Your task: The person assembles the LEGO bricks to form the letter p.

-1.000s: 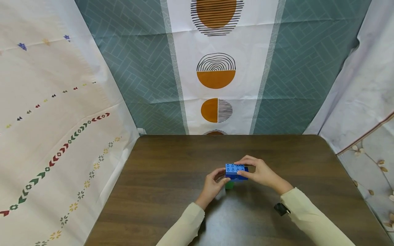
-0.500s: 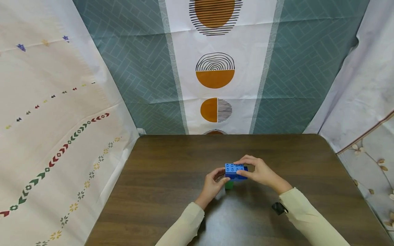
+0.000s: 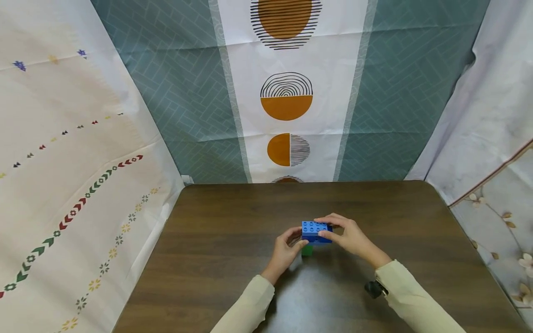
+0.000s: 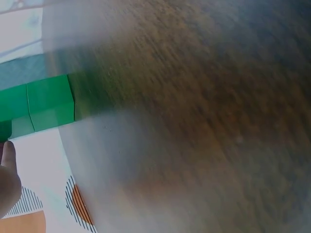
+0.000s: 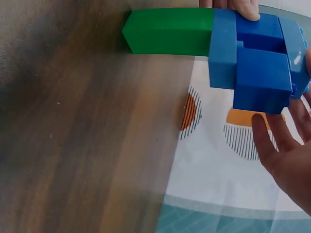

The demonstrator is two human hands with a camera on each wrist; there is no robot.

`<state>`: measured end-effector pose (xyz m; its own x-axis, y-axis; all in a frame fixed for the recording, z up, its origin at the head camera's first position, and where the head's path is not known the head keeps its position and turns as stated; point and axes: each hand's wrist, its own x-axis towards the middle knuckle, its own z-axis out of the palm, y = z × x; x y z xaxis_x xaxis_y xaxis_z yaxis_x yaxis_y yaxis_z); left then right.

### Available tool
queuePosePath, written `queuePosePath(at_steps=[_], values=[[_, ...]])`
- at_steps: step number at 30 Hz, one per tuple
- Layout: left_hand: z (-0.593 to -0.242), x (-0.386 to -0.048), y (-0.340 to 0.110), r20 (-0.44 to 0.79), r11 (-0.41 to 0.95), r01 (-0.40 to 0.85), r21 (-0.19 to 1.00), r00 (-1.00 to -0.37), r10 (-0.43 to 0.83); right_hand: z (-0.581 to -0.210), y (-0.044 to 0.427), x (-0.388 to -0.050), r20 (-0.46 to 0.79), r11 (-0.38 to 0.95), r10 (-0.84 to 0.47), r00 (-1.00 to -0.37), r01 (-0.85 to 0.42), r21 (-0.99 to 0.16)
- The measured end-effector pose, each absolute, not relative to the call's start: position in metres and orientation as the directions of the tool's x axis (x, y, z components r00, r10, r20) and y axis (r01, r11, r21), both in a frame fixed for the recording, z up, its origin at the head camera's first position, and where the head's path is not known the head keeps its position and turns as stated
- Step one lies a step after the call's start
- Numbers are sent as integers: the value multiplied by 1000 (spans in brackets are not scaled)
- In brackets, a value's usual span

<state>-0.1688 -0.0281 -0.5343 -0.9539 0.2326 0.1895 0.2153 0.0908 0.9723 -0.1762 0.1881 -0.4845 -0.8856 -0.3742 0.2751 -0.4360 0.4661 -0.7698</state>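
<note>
A stack of toy building bricks stands upright on the table, with a green column point(image 3: 306, 250) below and blue bricks above. The studded top blue brick point(image 3: 314, 226) is pinched between the thumb and fingers of my right hand point(image 3: 347, 236). My left hand point(image 3: 285, 249) holds the stack's left side, its thumb at the front; in the right wrist view its fingertips point(image 5: 249, 8) touch a blue brick of the middle layer. That layer has two blue bricks point(image 5: 262, 77) with a gap between them. Two green bricks point(image 4: 51, 99) show one above the other in the left wrist view.
The brown wooden table point(image 3: 216, 259) spreads around the stack. A patterned teal and white cloth point(image 3: 291, 106) hangs behind its far edge, with pale cloths at both sides. A small black device point(image 3: 375, 289) sits at the right sleeve.
The whole head view has shifted slightly, so everything appears a little further left. Both hands keep their hold on the blue bricks, with no other clear movement.
</note>
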Motion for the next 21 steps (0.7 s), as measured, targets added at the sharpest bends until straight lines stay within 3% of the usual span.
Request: queuePosePath(at_steps=[12,21], values=[[-554,-178,-33,207,194,257,947,-947,244,-506,198,-162,284,350,-312,-907,-388,-853],[-530,-170,-41,273,221,364,905,-894,354,-517,201,-160,318,104,-306,-898,-363,-926]])
